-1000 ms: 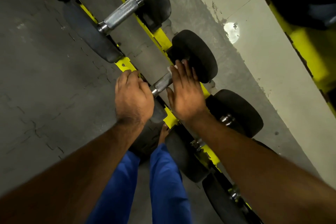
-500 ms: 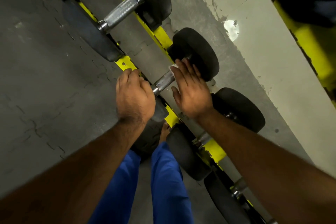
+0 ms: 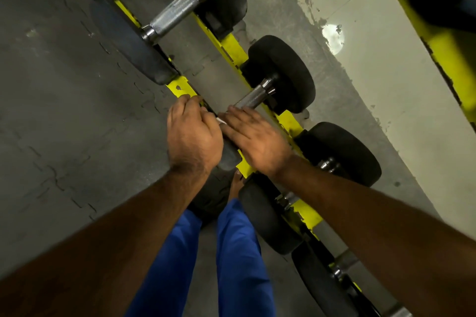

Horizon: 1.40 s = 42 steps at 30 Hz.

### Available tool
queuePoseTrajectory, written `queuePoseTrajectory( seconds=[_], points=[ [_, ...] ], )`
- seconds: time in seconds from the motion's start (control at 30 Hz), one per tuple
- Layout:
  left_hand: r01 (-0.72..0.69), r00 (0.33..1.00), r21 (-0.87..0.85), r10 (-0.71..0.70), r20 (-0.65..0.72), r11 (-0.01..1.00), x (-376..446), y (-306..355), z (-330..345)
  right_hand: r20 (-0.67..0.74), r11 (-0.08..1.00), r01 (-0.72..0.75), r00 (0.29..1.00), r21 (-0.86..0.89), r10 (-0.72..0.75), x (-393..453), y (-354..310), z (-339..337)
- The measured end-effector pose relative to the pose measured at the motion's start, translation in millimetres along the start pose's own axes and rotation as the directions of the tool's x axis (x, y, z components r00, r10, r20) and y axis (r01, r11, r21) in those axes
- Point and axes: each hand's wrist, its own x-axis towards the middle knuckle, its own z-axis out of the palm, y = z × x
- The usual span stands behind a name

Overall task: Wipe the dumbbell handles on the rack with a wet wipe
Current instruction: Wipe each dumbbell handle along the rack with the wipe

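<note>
**Two hands on a dumbbell handle at the yellow rack**

Nearest to the camera are two legs in blue trousers [image 3: 239, 260], and a bare foot [image 3: 235, 185] shows just under the hands. Both forearms reach forward from the lower corners.

The left hand [image 3: 193, 136] lies with its fingers curled downward over the near end of the dumbbell, at the edge of the yellow rack [image 3: 233, 46]; what its grip encloses is hidden under the hand, so I cannot tell if it holds something. The right hand [image 3: 253, 139] lies flat with the fingers straight and together, pressing on the handle [image 3: 253, 96]. A small white corner of the wet wipe [image 3: 221, 121] shows between the two hands, under the right fingers.

The handle is a short metal bar, silver and with a rough knurled surface. Only its far part is visible, running from the right fingertips to the black round weight [image 3: 286, 72] at its far end. This dumbbell rests across the two yellow rails of the rack.

Beyond it, a bigger dumbbell rests on the same rack, with a longer knurled handle [image 3: 175, 14] and large dark weights. On the right, more black dumbbells [image 3: 347, 152] stand in the row. The floor [image 3: 64, 110] is of grey interlocking mats, and a pale wall [image 3: 386, 85] with chipped paint lies behind the rack.
</note>
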Motion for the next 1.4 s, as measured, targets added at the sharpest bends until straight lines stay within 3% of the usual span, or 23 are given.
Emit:
queuePoseTrajectory(
  seconds=[0.07,0.17,0.3,0.4,0.5,0.63,0.77,0.87,0.93,1.0,1.07,1.17,1.23,1.3,1.33,1.4],
  points=[
    [-0.013,1.000,0.001,0.013,0.001,1.000,0,-1,1,-0.028,0.995,-0.026,0.999,-0.094,0.024,3,22,-10],
    [-0.015,1.000,-0.007,0.015,0.000,1.000,0,-3,2,-0.114,0.957,-0.266,0.961,-0.116,0.254,6,22,-13],
    [-0.021,1.000,-0.006,0.021,0.006,1.000,-1,-1,0,-0.098,0.985,-0.138,0.987,-0.107,0.127,2,11,-6],
    [-0.027,1.000,-0.009,0.027,0.008,1.000,0,-1,0,-0.144,0.950,-0.259,0.961,-0.173,0.235,2,31,-14],
    [-0.023,1.000,0.006,0.023,0.006,1.000,-1,-1,0,-0.179,0.932,-0.354,0.925,-0.078,0.336,7,17,-9],
    [-0.028,1.000,0.013,0.028,0.007,1.000,1,-1,0,-0.170,0.957,-0.291,0.943,-0.002,0.287,11,19,-19],
    [-0.010,1.000,0.003,0.010,0.005,1.000,0,-2,0,-0.283,0.899,-0.337,0.866,0.279,0.412,10,3,-30],
    [0.005,1.000,0.008,-0.005,0.007,1.000,-1,1,-1,-0.329,0.711,-0.467,0.659,0.525,0.676,6,-18,-33],
    [0.003,1.000,0.009,-0.003,0.004,1.000,-2,3,-2,-0.256,0.474,-0.548,0.428,0.689,0.867,12,-31,-36],
    [0.008,1.000,0.005,-0.008,-0.001,1.000,-2,3,-1,-0.105,0.170,-0.522,0.151,0.836,0.983,24,-39,-38],
    [0.019,1.000,0.001,-0.019,0.003,1.000,-1,2,-1,0.114,-0.120,-0.395,-0.040,0.911,0.993,37,-41,-36],
    [0.013,1.000,-0.006,-0.013,0.005,1.000,-1,2,-2,0.339,-0.402,-0.288,-0.245,0.869,0.908,50,-32,-36],
    [0.010,1.000,-0.004,-0.010,0.001,1.000,-1,2,-1,0.468,-0.529,-0.170,-0.297,0.832,0.832,53,-25,-42],
    [0.015,1.000,-0.002,-0.015,0.005,1.000,-2,1,0,0.607,-0.643,-0.171,-0.220,0.746,0.763,57,-21,-50],
    [0.017,1.000,0.000,-0.017,0.008,1.000,-2,1,0,0.625,-0.653,-0.204,-0.190,0.730,0.757,58,-19,-55],
    [0.019,1.000,0.003,-0.019,0.009,1.000,-2,0,1,0.681,-0.695,-0.124,-0.139,0.709,0.719,64,-12,-59]
  ],
)
